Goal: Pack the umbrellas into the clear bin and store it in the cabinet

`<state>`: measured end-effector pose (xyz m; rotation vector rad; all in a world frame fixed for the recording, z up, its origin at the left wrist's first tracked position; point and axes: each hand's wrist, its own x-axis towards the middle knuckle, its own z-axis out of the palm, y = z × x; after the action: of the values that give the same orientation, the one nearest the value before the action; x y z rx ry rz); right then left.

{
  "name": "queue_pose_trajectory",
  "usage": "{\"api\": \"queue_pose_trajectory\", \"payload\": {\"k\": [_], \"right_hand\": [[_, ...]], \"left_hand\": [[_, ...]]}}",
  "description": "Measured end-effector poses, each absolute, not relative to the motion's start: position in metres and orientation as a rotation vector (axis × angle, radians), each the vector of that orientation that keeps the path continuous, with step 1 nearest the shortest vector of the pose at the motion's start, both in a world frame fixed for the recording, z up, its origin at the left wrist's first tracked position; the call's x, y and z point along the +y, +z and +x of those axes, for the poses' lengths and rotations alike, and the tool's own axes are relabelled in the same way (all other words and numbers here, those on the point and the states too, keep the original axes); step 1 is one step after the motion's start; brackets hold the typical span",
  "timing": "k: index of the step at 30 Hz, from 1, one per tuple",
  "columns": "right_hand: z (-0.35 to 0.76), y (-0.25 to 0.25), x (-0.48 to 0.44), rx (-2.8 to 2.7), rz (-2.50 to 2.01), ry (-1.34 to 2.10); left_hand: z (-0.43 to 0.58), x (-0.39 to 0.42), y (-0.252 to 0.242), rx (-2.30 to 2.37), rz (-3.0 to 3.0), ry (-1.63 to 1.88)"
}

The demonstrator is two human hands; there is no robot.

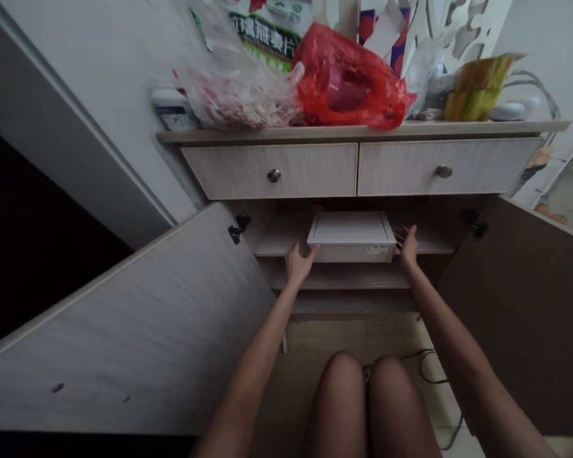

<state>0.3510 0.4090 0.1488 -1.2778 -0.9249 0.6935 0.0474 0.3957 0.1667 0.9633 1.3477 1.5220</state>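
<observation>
A white plastic box [351, 236] with a recessed lid sits on a shelf [279, 245] inside an open cabinet, with a small label on its front. My left hand [300, 264] is at the box's lower left corner, fingers spread and touching or almost touching it. My right hand [408, 247] is at the box's right side, its fingertips against the edge. Neither hand visibly closes around the box. The back of the box is hidden from this angle.
Two cabinet doors [124, 331] [520, 318] swing open on either side of my arms. Above are drawers [267, 170] with round metal knobs. A red plastic bag [348, 79] and other bags sit on the cabinet top [363, 131]. My knees and a black cable [432, 369] are below.
</observation>
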Motion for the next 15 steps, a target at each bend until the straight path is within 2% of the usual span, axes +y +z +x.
{"api": "queue_pose_trajectory", "payload": {"k": [3,6,11,15], "right_hand": [[0.342,0.121,0.383,-1.018,-1.331,0.415],[0.335,0.110,0.376,-1.084,-1.406,0.216],[0.340,0.123,0.405,-1.174,-1.533,0.166],[0.345,0.130,0.435,-1.202,-1.622,0.171]], "left_hand": [[0.049,0.393,0.149,1.490,1.214,1.758],[0.059,0.401,0.139,1.692,1.400,1.633],[0.065,0.429,0.142,1.772,1.646,1.491],[0.065,0.461,0.150,1.663,1.587,1.450]]}}
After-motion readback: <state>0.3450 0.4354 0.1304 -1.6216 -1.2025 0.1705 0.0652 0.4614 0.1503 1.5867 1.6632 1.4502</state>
